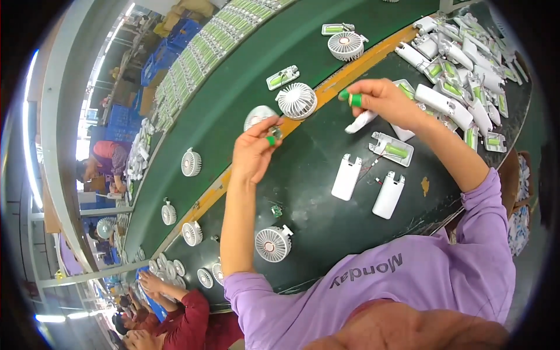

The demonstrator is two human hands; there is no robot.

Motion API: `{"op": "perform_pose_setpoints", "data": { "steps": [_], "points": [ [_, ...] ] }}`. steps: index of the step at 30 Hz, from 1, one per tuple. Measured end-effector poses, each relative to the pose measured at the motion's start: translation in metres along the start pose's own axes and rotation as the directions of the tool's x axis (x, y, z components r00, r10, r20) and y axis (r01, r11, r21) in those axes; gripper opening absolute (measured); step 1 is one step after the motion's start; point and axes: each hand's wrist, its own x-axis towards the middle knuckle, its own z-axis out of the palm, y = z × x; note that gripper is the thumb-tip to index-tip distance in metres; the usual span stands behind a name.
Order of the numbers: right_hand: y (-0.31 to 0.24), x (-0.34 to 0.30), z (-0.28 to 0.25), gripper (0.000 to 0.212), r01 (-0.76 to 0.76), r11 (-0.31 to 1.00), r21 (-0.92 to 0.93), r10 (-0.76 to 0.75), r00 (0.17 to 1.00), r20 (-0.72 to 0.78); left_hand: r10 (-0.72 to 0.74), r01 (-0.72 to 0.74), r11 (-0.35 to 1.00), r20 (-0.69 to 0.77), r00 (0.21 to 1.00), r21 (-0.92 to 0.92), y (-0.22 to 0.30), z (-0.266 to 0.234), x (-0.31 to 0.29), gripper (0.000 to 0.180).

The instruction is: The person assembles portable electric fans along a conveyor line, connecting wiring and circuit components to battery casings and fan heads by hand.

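Note:
My left hand (255,153) is raised over the table's yellow edge strip, fingers bent around a small dark object that I cannot make out. A white rounded part (256,118) shows just behind its fingertips; whether I hold it cannot be told. My right hand (388,104) pinches thumb and finger together, green covers on the tips; what is between them is too small to name. Under it lies a white curved casing piece (361,121). Nearest on the table are an opened handle with a green battery (396,150) and two white handle shells (347,178) (389,195).
White handles and battery halves are heaped (466,76) at the right. Fan heads (273,243) (297,100) sit on the table and green belt (224,108). A small circuit board (276,210) lies near my left forearm. Co-workers in red (195,315) sit at the left.

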Motion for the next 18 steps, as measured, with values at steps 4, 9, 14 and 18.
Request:
{"op": "perform_pose_setpoints", "data": {
  "steps": [4, 9, 14, 18],
  "points": [
    [-0.016, -0.02, 0.015, 0.029, 0.037, 0.996, -0.087, -0.029, 0.996, 0.086, 0.118, -0.129, 0.979, 0.077, 0.99, 0.157, -0.007, 0.039, -0.005, 0.04],
    [-0.023, -0.028, 0.019, 0.025, 0.005, 0.999, -0.035, -0.001, 0.993, 0.121, 0.166, -0.173, 0.973, 0.059, 0.984, 0.153, -0.007, 0.075, -0.01, 0.034],
    [-0.034, -0.036, 0.025, 0.018, 0.068, 0.99, -0.125, -0.054, 0.993, 0.109, 0.191, -0.211, 0.951, 0.105, 0.976, 0.227, -0.007, 0.093, -0.021, 0.033],
    [-0.037, -0.04, 0.03, 0.016, 0.155, 0.958, -0.243, -0.135, 0.986, 0.098, 0.241, -0.262, 0.952, 0.138, 0.961, 0.162, -0.011, 0.098, -0.025, 0.032]
  ]
}}
